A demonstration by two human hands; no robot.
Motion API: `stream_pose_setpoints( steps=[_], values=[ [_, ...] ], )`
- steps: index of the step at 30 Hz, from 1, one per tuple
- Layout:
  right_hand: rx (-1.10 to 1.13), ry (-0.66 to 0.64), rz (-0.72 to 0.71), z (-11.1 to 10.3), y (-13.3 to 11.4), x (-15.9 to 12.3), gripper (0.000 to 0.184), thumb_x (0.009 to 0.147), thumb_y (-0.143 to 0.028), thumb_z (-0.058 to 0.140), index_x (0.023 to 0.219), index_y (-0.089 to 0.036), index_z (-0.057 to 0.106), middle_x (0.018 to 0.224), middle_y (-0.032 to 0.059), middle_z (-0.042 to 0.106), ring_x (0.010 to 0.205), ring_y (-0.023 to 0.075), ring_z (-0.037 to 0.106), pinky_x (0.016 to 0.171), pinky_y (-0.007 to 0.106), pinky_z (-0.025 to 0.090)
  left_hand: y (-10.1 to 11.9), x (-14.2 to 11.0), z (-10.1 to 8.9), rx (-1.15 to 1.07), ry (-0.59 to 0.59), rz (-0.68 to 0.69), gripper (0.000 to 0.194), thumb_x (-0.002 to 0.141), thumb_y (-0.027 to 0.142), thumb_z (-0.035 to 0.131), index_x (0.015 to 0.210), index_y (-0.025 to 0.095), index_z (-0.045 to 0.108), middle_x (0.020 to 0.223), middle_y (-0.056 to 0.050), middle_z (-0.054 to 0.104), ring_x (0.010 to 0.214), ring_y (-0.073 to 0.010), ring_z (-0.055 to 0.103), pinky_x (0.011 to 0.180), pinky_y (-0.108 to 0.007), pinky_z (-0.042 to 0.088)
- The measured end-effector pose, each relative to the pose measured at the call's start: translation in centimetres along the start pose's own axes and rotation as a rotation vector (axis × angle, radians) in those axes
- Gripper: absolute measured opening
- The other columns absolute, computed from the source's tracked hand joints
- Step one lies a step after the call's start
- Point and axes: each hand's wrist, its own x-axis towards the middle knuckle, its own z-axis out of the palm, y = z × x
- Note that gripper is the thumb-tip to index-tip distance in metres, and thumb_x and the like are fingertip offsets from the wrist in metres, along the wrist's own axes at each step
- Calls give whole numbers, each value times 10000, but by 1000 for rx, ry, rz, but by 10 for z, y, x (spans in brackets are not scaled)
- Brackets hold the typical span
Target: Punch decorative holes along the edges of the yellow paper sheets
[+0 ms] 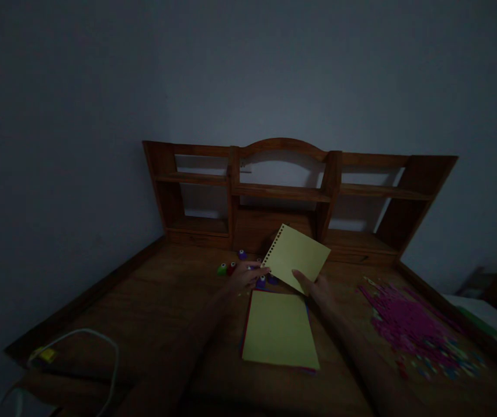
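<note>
Head view. Found one yellow sheet point(298, 255) raised and tilted above the table point(153, 295), near the middle of the back, with a row of punched holes point(273, 246) along the left side. Gripped at the lower left corner by the left hand point(245, 274), closed on the paper with fingertips at the holes. Pinched at the lower edge by the right hand point(315, 289), thumb flat on the near face; cannot make out the fingers behind.

Noted just below, flat on the table toward the middle of the front edge, a stack of yellow paper point(280, 330), with red and blue edges showing beneath. Cannot tell whether touched by the lower corner of the raised sheet.

Observed around and behind the left hand a group of small green, red, blue and purple pieces point(222, 269) with round white tops. Recorded along the right edge a loose heap of pink strips point(405, 315), mixed with paler bits toward the front right corner. Located at the front left corner a pale cable point(116, 353) beside a small yellow object point(47, 354). Seen standing along the back edge a wooden shelf point(281, 192).
</note>
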Motion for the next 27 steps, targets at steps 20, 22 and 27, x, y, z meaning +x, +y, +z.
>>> stream_pose_setpoints(
  steps=[20,22,27],
  values=[
    [172,79,85,-2,-4,0,571,688,-596,763,993,-113,746,1003,153,758,953,327,720,819,404,581,-10,4,4,182,-131,2,516,779,589,657,933,108,766,519,39,459,407,-85,376,418,-245,248],
    [157,108,79,-2,-4,-1,567,695,-607,752,979,-116,745,1002,153,759,951,323,721,801,389,586,-10,4,3,191,-170,23,521,821,579,614,946,95,760,517,45,431,404,-82,363,417,-247,236],
    [158,96,91,-4,-3,0,567,721,-626,721,974,-118,739,1036,157,751,944,313,725,771,359,592,-10,1,4,192,-190,34,520,842,572,590,994,100,743,530,48,423,415,-84,361,414,-240,261]
  ],
)
